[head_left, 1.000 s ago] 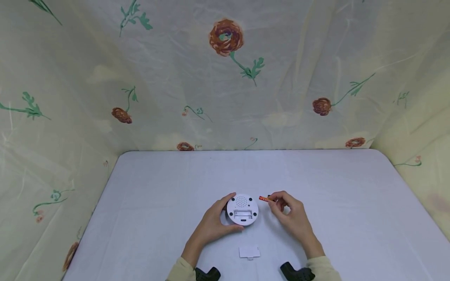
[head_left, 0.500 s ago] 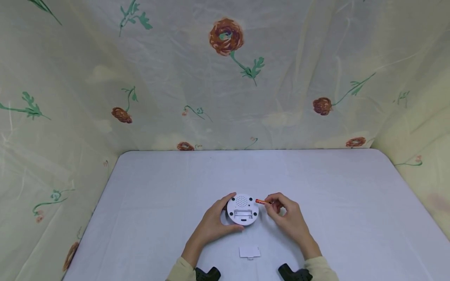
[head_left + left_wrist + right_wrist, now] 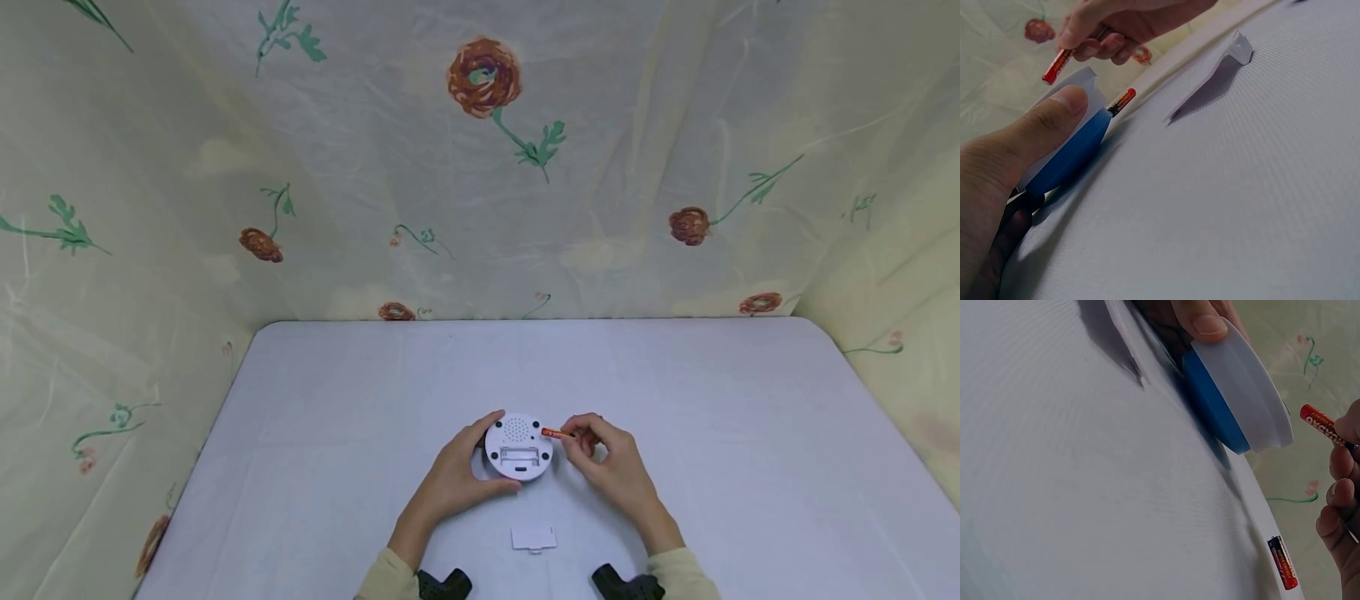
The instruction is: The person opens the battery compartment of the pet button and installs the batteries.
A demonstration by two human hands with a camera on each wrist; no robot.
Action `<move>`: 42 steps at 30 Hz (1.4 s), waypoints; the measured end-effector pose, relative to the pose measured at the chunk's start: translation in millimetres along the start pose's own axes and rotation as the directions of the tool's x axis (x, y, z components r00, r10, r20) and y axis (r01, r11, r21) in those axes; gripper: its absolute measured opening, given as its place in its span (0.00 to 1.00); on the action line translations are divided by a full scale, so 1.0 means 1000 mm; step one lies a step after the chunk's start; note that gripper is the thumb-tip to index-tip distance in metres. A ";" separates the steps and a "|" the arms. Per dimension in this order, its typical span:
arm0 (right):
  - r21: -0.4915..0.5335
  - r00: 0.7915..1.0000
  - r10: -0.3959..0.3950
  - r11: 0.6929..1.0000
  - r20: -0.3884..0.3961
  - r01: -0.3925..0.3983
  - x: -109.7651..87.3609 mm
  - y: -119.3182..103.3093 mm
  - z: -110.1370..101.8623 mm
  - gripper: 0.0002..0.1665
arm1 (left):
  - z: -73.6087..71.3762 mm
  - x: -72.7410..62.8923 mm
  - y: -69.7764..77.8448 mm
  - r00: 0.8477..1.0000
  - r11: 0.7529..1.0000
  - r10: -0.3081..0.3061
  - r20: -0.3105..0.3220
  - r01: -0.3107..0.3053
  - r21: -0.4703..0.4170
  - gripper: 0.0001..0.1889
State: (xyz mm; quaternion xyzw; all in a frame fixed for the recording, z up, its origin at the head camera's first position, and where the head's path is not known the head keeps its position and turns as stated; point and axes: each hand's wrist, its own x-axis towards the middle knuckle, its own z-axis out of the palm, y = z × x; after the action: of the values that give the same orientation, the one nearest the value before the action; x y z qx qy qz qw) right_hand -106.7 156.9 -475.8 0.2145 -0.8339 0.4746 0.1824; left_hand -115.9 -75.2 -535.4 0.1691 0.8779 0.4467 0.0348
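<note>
My left hand grips a round white device by its edge, thumb at the near side and fingers round the far side. Its back faces up, with speaker holes, dark feet and an uncovered battery compartment holding no battery. The wrist views show the device's blue lower part. My right hand pinches a red battery between thumb and fingers, its free end over the device's right edge. A second red battery lies on the table, hidden behind the right hand in the head view.
A small white battery cover with a tab lies on the white-covered table in front of the device. Black wrist mounts show at both sleeves. A flowered curtain hangs round the table's back and sides.
My right hand has moved a little left with the battery, bringing its end from beside the device to over its edge. The left hand and device have stayed in place.
</note>
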 end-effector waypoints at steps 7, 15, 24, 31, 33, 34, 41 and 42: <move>0.000 1.000 -0.009 1.000 0.019 0.009 -0.001 0.000 0.002 0.12 | -0.001 0.000 0.002 1.000 1.000 -0.004 0.003 0.004 -0.002 0.52; -0.005 0.999 -0.027 1.000 0.027 0.028 0.000 -0.004 0.003 0.12 | -0.002 0.002 0.004 1.000 1.000 0.003 0.007 -0.003 0.008 0.52; 0.006 0.995 -0.071 0.997 0.070 0.071 -0.008 0.027 0.014 0.14 | -0.001 0.001 0.005 1.000 1.000 -0.005 0.014 0.004 0.026 0.52; 0.025 0.991 -0.081 0.997 0.103 0.079 -0.009 0.029 0.015 0.12 | -0.002 0.000 0.005 1.000 1.000 -0.005 0.015 0.005 -0.001 0.51; 0.020 0.991 -0.086 0.996 0.107 0.084 -0.008 0.028 0.016 0.12 | -0.002 0.000 0.005 1.000 1.000 -0.001 0.012 0.001 -0.005 0.51; 0.019 0.991 -0.085 0.996 0.107 0.084 -0.008 0.028 0.016 0.12 | -0.002 0.000 0.005 1.000 1.000 0.000 0.010 0.000 -0.003 0.51; 0.028 0.987 -0.123 0.992 0.102 0.121 -0.007 0.027 0.018 0.12 | -0.002 0.000 0.003 1.000 1.000 0.007 0.006 -0.007 0.006 0.51; 0.030 0.987 -0.127 0.992 0.103 0.124 -0.006 0.027 0.018 0.12 | -0.002 0.000 0.003 1.000 1.000 0.007 0.006 -0.007 0.005 0.51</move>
State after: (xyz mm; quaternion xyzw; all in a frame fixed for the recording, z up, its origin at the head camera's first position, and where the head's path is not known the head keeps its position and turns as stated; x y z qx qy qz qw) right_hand -117.6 154.6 -507.1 0.2935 -0.8214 0.4602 0.1653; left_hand -115.6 -75.4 -531.8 0.1737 0.8783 0.4440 0.0356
